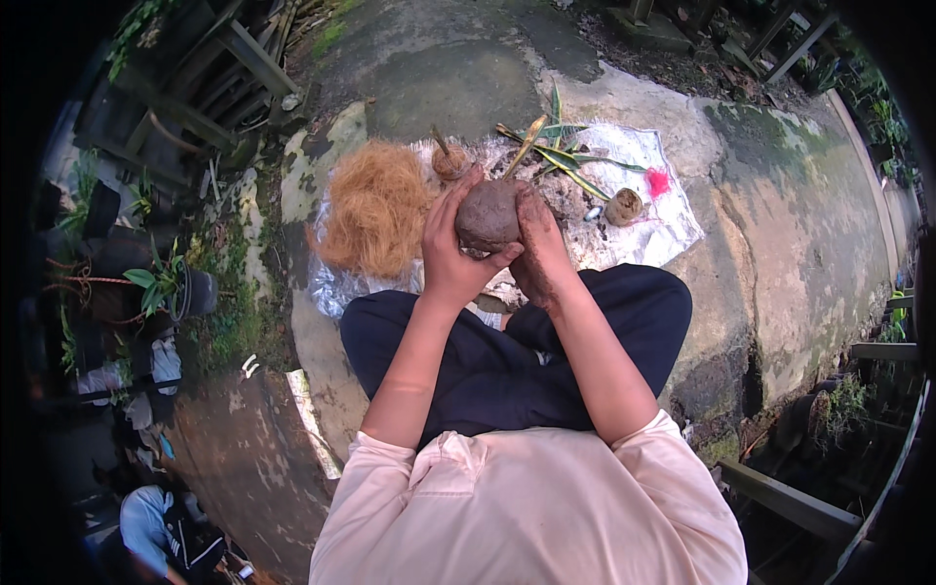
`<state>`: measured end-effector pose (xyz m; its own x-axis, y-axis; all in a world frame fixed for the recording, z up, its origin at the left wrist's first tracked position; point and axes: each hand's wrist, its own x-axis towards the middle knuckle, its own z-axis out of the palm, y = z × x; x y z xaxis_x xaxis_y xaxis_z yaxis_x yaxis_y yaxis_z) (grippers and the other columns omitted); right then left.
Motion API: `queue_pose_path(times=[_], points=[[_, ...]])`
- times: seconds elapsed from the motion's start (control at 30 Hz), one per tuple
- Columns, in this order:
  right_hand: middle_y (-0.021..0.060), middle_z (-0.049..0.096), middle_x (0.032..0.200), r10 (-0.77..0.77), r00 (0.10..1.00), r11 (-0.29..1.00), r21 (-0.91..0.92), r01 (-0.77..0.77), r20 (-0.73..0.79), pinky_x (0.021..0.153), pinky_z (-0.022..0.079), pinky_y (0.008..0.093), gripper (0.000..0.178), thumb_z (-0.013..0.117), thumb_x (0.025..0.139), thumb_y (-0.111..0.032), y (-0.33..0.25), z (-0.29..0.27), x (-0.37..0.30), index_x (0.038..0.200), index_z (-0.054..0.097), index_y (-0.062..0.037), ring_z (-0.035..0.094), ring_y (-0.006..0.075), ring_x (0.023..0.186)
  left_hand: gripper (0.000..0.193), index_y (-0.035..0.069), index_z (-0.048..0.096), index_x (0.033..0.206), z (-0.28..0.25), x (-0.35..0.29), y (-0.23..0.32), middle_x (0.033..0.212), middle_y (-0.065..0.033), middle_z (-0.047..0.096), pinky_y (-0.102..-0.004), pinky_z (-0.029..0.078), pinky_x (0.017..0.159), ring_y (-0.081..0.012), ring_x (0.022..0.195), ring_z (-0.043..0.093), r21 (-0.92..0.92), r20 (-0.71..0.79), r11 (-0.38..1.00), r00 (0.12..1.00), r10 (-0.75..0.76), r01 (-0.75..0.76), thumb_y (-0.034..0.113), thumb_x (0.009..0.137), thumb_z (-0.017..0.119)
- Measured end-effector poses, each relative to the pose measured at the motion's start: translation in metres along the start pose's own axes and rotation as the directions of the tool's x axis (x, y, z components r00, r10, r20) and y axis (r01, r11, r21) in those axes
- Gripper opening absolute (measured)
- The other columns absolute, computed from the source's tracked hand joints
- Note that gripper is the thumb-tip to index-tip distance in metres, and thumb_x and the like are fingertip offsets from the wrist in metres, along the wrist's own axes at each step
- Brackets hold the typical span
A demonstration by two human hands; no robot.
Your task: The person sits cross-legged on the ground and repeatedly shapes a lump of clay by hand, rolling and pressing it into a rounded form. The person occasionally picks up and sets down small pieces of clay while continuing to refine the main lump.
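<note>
A round ball of dark brown mud (pixel 487 215) is held up above my crossed legs, between both hands. My left hand (pixel 448 237) curves around its left side and underside, thumb reaching below it. Against its right side presses my right hand (pixel 542 246), smeared with mud. A yellow-edged green leaf (pixel 527 146) rises just behind the ball; whether it grows from the ball I cannot tell. Beyond my hands lie more long striped leaves (pixel 575 161) and dark crumbs of soil. A small brown bowl (pixel 448 163) with a stick in it stands beyond my left hand.
A heap of tan fibre (pixel 375 210) lies left on a silvery sheet (pixel 676 226). To the right are a small tan cylindrical object (pixel 624 207) and a bright pink tangle (pixel 658 182). Potted plants (pixel 175 288) line the left; another person (pixel 161 531) is at lower left.
</note>
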<state>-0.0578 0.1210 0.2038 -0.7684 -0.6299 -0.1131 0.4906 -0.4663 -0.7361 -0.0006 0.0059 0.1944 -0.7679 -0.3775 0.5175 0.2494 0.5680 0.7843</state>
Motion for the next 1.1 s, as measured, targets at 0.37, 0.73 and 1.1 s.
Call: queue_pose_path(times=[0.37,0.73,1.1], points=[[0.0178,0.043,0.137,0.009,1.000,1.000,0.000,-0.009,0.030,0.104,0.042,0.0380,0.067,0.058,0.098,-0.038,0.000,-0.005,-0.010,0.143,0.028,0.0022,0.046,0.0263,0.129,0.091,0.005,0.052,0.137,-0.027,0.006,0.020,0.145,-0.0155,0.047,-0.0466,0.037,0.108,-0.0369,0.131,0.046,0.136,0.186,0.988,0.981,0.051,-0.077,0.055,0.067,0.081],[0.0153,0.047,0.127,-0.016,0.998,0.982,-0.189,0.026,0.054,0.099,0.044,0.0336,0.058,0.057,0.099,-0.035,0.001,-0.007,-0.019,0.137,0.034,0.0028,0.049,0.0210,0.118,0.093,0.015,0.051,0.141,-0.054,0.007,0.031,0.152,-0.0151,0.037,-0.0498,0.030,0.113,-0.0397,0.139,0.034,0.334,0.317,0.926,0.946,0.068,-0.178,0.055,0.063,0.082],[0.0150,0.056,0.125,-0.288,0.840,0.059,-0.867,0.495,0.460,0.105,0.032,0.0458,0.044,0.062,0.086,-0.032,-0.021,0.027,-0.015,0.120,0.060,-0.0054,0.049,0.0348,0.119,0.094,0.005,0.034,0.148,-0.020,-0.014,0.027,0.149,-0.0141,0.039,-0.0444,0.031,0.114,-0.0293,0.139,0.036,-0.861,0.148,0.445,0.957,-0.248,0.248,0.075,0.087,0.046]])
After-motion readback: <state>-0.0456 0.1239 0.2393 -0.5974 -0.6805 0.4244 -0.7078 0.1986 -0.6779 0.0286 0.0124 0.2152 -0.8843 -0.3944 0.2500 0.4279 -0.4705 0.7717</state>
